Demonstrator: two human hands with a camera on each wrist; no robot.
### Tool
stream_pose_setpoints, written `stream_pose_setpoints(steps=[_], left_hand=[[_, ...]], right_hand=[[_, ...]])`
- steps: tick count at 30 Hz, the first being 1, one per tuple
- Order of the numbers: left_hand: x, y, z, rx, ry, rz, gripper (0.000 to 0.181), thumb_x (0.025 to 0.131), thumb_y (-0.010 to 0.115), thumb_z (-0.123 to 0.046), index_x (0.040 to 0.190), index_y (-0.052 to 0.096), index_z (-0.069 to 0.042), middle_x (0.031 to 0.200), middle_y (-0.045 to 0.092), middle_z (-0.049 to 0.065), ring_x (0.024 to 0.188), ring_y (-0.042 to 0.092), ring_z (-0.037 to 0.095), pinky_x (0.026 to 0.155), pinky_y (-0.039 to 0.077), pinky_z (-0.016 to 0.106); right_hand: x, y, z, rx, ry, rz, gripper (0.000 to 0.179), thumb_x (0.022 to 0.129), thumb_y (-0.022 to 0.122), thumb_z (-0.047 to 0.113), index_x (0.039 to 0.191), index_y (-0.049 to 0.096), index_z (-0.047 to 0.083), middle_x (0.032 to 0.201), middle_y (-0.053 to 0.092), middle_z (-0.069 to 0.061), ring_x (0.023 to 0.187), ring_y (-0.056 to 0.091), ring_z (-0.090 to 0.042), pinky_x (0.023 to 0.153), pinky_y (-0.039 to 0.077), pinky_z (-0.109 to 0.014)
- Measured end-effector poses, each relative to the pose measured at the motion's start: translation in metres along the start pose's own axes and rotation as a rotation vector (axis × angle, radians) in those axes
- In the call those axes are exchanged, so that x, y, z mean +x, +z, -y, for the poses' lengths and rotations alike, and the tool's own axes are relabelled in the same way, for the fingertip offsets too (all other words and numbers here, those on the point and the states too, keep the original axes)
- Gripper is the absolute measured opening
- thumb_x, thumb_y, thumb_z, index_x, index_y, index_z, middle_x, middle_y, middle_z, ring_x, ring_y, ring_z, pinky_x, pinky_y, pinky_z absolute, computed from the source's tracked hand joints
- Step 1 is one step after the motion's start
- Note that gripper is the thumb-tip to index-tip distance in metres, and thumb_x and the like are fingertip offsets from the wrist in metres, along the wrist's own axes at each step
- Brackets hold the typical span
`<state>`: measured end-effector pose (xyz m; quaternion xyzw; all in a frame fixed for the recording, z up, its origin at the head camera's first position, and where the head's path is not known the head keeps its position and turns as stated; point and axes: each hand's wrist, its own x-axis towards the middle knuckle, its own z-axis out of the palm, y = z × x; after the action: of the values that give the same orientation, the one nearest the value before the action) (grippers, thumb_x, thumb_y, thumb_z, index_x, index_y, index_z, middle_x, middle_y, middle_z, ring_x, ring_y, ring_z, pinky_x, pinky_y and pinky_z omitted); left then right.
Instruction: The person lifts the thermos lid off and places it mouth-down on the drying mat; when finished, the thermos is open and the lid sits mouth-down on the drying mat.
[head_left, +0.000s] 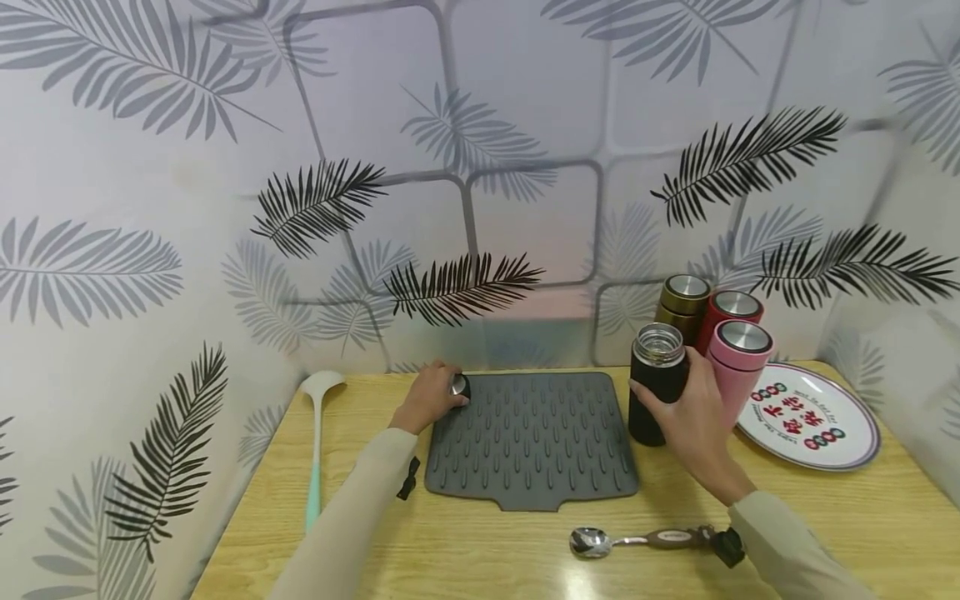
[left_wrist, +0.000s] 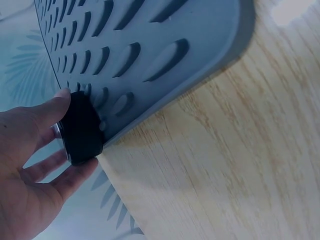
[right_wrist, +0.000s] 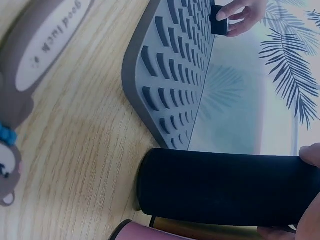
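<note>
At the back left corner of the grey drying mat (head_left: pixel 532 442), my left hand (head_left: pixel 431 396) holds a small black lid (left_wrist: pixel 82 130) between thumb and fingers. The lid is at the mat's surface; whether it bears on it I cannot tell. To the right of the mat, my right hand (head_left: pixel 697 425) grips a black thermos bottle (right_wrist: pixel 225 187) near its top. This bottle stands upright on the table, its steel threaded mouth (head_left: pixel 660 340) uncovered. Close behind and beside it are a pink thermos (head_left: pixel 738 362), a red thermos (head_left: pixel 731 307) and a gold thermos (head_left: pixel 682 300), all lidded.
A white plate (head_left: pixel 836 408) with red writing lies at the right. In front lies a spoon (head_left: pixel 592 542) with a brown bear-shaped handle, below the right forearm. A white ladle (head_left: pixel 318 417) with a green handle lies at the left. Patterned wall covering (head_left: pixel 525 217) borders the wooden table (head_left: pixel 465 550).
</note>
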<state>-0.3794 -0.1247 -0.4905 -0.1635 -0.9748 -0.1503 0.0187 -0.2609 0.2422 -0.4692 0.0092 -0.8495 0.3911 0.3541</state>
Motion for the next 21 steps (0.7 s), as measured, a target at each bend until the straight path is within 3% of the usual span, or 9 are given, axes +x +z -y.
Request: stream_pose_setpoints(steps=[5,12,18,21], left_hand=[[0.0009,-0.0005,0.0011,-0.018,0.008,0.000,0.053,0.090,0.085,-0.021,0.134,0.067,0.002,0.128,0.065,0.022,0.112,0.064,0.036,0.095,0.054,0.050],[0.0000,0.0013,0.0066,-0.084,0.018,-0.006,0.053,0.091,0.084,-0.021,0.136,0.066,0.001,0.135,0.063,0.024,0.120,0.062,0.039,0.101,0.052,0.053],[0.0052,0.0046,0.0017,-0.145,0.027,0.002,0.052,0.091,0.084,-0.021,0.136,0.066,-0.001,0.136,0.062,0.023,0.121,0.062,0.038,0.100,0.053,0.052],[0.0089,0.0048,-0.0016,-0.120,0.048,0.006,0.051,0.090,0.085,-0.021,0.133,0.067,0.000,0.133,0.064,0.023,0.118,0.063,0.037,0.099,0.053,0.052]], right_hand=[[0.0026,0.0064,-0.0029,-0.004,0.053,0.008,0.083,0.086,0.088,0.017,0.148,0.040,-0.009,0.132,0.051,-0.032,0.120,0.052,-0.047,0.102,0.044,-0.065],[0.0014,0.0100,0.0044,-0.075,0.176,0.098,0.091,0.094,0.081,0.020,0.158,0.022,-0.005,0.138,0.044,-0.034,0.126,0.052,-0.055,0.106,0.043,-0.070],[0.0003,0.0077,0.0030,-0.088,0.190,0.102,0.092,0.095,0.080,0.023,0.159,0.020,-0.005,0.139,0.044,-0.034,0.124,0.053,-0.057,0.106,0.043,-0.070],[-0.0002,0.0085,-0.0007,-0.078,0.188,0.100,0.092,0.096,0.079,0.023,0.160,0.019,-0.004,0.140,0.043,-0.033,0.127,0.052,-0.056,0.107,0.043,-0.070]])
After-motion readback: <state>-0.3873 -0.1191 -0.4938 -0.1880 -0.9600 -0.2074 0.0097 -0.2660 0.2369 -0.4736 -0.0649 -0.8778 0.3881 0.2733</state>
